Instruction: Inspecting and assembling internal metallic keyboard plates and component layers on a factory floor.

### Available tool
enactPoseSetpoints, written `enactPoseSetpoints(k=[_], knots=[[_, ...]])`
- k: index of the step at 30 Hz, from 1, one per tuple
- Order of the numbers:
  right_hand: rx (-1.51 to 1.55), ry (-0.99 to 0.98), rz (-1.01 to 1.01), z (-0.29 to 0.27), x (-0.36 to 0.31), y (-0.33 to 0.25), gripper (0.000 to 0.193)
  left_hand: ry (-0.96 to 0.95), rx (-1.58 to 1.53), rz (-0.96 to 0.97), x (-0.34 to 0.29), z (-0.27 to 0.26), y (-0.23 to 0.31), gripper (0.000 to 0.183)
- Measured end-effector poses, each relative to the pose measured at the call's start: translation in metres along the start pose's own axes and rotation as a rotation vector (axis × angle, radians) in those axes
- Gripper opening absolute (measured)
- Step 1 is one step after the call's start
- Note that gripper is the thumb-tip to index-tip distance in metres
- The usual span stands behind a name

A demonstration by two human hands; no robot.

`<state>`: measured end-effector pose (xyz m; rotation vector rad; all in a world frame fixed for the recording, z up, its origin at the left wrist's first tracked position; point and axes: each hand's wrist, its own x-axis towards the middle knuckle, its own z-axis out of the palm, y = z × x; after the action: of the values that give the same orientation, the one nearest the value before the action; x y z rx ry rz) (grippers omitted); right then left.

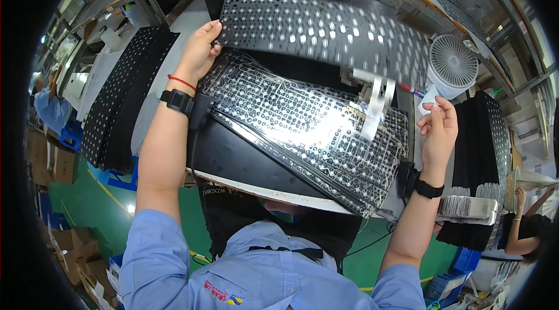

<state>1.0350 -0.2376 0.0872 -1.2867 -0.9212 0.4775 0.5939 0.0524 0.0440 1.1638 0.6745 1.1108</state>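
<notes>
My left hand (pixel 201 48) pinches the left end of a long dark keyboard plate (pixel 326 27) dotted with rows of holes and bright spots. The plate is raised and slightly blurred. Beneath it, shiny clear sheets with dense round contacts and printed traces, like keyboard membranes (pixel 279 112), lie on the black work surface. My right hand (pixel 439 126) is lifted beside the right end of the plate, fingers loosely bent and apart, with no hold on anything visible. Close to it are a red-and-blue marker (pixel 411 89) and a white tape strip (pixel 374 109) on a holder.
A white round fan (pixel 453 62) stands at the back right. Stacks of black dotted sheets lie at the left (pixel 125 88) and right (pixel 480 141). A bundle of pale strips (pixel 469 208) sits near my right wrist. Dark rails (pixel 279 158) cross the front diagonally. Other people work at both sides.
</notes>
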Motion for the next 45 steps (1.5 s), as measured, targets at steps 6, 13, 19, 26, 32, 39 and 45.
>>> enactPoseSetpoints(k=[6,13,19,26,32,39,45], knots=[[-0.174,-0.089,0.16,-0.002,0.0,0.0,0.014,0.206,-0.115,0.088,-0.008,0.034,0.012,0.04],[-0.531,-0.652,0.374,-0.006,-0.006,0.006,0.027,0.103,0.055,0.027,-0.009,0.023,0.01,0.037],[-0.458,-0.754,0.379,-0.005,-0.01,0.004,0.029,0.069,0.102,-0.016,-0.01,0.023,0.008,0.031],[-0.342,-0.492,0.272,-0.003,-0.008,0.004,0.011,0.035,0.168,-0.056,-0.01,0.023,0.007,0.033],[-0.237,-0.359,0.168,-0.001,-0.007,0.006,0.004,0.029,0.267,-0.109,-0.012,0.03,0.007,0.034],[-0.161,-0.314,0.06,0.003,-0.006,0.004,0.007,-0.058,0.278,-0.109,-0.012,0.03,0.004,0.038],[-0.177,-0.258,0.078,-0.006,-0.001,0.012,0.007,-0.059,0.194,-0.163,-0.013,0.037,0.009,0.033]])
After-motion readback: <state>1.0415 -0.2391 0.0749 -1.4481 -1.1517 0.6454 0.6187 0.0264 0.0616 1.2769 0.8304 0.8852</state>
